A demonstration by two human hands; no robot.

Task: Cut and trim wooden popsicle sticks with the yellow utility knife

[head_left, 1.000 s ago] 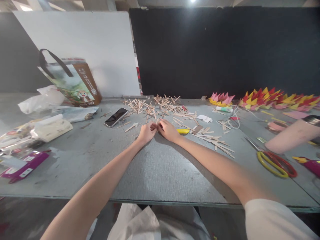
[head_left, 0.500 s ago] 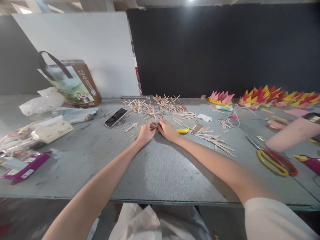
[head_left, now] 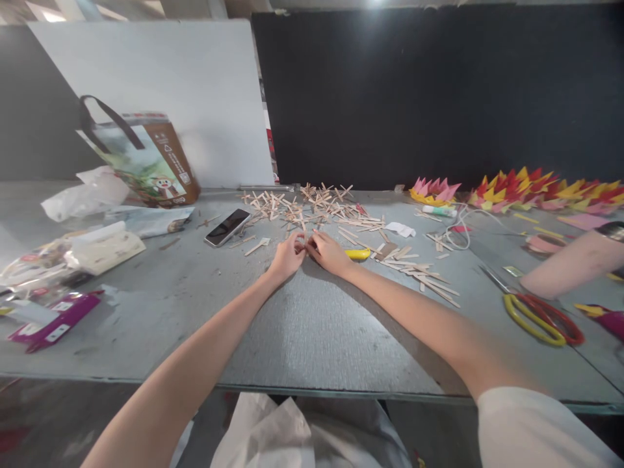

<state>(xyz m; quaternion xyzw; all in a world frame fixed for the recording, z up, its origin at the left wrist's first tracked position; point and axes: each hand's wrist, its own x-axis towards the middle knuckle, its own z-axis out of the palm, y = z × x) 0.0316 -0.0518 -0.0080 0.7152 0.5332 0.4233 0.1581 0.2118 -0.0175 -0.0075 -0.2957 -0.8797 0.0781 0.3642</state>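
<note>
My left hand and my right hand meet over the middle of the table. Fingertips of both are pinched together around a small wooden craft stick, mostly hidden by the fingers. Just beyond them lies a pile of craft sticks, many joined into crosses. A yellow-handled cutter rests against the right side of my right hand. Further right are loose flat craft sticks and a crumpled white paper scrap.
A phone lies left of my hands. Behind it stand a printed bag and plastic packaging. On the right are scissors, a pink tumbler, a glue stick, a white cord and folded paper flowers.
The view has shifted slightly. Both hands stay together in the same place, with only small finger movement.
</note>
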